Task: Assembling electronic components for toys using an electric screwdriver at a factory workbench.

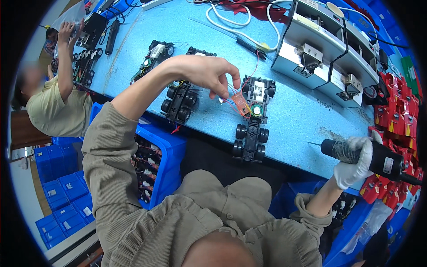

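Note:
My bare left hand (207, 73) pinches a small orange-red circuit board (241, 105) at its upper left end. Whether the fingertips grip the board's edge or its thin wires, I cannot tell. The board hangs tilted over a black toy truck chassis (252, 133), which has several wheels, a whitish block and a round green-rimmed speaker (256, 110). Red wires run around the board. In my right hand (357, 162), gloved in white, is a black electric screwdriver (340, 150), its thin bit pointing left over the table's front right part. A second chassis (179, 102) lies beneath my left wrist.
More chassis stand farther left on the blue table (307, 129). A metal machine (327, 49) fills the back right, near red plastic shells (393, 104). Blue bins (167, 149) flank my lap. A person (62, 98) works at the far left.

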The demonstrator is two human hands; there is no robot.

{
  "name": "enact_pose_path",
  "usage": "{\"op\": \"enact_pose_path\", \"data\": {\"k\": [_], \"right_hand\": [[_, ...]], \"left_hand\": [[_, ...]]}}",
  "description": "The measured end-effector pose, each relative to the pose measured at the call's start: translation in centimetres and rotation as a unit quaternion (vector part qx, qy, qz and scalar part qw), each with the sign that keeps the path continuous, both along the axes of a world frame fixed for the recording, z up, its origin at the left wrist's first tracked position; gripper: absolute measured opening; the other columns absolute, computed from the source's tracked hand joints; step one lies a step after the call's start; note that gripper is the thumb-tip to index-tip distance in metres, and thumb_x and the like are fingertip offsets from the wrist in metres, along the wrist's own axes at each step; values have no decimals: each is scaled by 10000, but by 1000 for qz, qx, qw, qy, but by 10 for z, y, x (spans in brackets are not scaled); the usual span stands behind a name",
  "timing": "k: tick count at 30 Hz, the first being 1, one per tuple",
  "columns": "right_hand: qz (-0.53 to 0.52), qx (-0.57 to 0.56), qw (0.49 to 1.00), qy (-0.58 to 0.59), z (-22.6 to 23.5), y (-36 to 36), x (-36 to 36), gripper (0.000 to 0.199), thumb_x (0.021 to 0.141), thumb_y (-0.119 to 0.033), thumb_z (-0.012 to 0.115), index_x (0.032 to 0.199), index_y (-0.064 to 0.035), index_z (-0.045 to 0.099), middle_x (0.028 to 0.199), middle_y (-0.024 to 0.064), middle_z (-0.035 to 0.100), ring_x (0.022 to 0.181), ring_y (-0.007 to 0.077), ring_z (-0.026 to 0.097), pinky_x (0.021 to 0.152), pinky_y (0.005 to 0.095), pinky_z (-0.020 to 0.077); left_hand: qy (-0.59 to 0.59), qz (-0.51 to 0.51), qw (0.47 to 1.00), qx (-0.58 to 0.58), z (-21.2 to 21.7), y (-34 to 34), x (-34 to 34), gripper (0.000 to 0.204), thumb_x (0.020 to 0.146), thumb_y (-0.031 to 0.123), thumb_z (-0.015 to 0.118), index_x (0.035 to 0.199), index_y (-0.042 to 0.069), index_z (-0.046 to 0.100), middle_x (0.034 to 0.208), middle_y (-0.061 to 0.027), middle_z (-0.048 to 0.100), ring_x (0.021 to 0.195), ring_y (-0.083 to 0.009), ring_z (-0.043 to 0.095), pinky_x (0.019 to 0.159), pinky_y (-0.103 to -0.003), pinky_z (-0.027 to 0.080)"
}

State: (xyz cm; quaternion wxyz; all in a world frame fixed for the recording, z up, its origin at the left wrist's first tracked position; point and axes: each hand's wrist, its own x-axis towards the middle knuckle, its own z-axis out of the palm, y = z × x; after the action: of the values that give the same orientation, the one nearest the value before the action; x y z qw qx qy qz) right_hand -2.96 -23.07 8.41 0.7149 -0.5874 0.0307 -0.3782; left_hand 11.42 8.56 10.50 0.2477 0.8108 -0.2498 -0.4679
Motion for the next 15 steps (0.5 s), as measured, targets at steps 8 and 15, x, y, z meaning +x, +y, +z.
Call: {"op": "enact_pose_path", "data": {"k": [8, 15], "right_hand": [[15, 27, 999, -15, -10, -16, -2, 376, 820, -37, 553, 1151, 82, 422, 701, 71, 498, 577, 140, 464, 593, 310, 443], [20, 27, 999, -18, -11, -16, -4, 373, 827, -29, 544, 1161, 75, 416, 696, 67, 491, 573, 137, 450, 587, 302, 436]], "left_hand": [[-57, 30, 998, -21, 8, -1, -20, 362, 738, 28, 624, 1076, 2, 497, 816, -95, 617, 654, -176, 618, 616, -310, 490], [-310, -94, 944, -57, -3, 11, -38, 257, 735, 18, 607, 986, 1, 556, 809, -135, 598, 795, -302, 611, 681, -387, 487]]}}
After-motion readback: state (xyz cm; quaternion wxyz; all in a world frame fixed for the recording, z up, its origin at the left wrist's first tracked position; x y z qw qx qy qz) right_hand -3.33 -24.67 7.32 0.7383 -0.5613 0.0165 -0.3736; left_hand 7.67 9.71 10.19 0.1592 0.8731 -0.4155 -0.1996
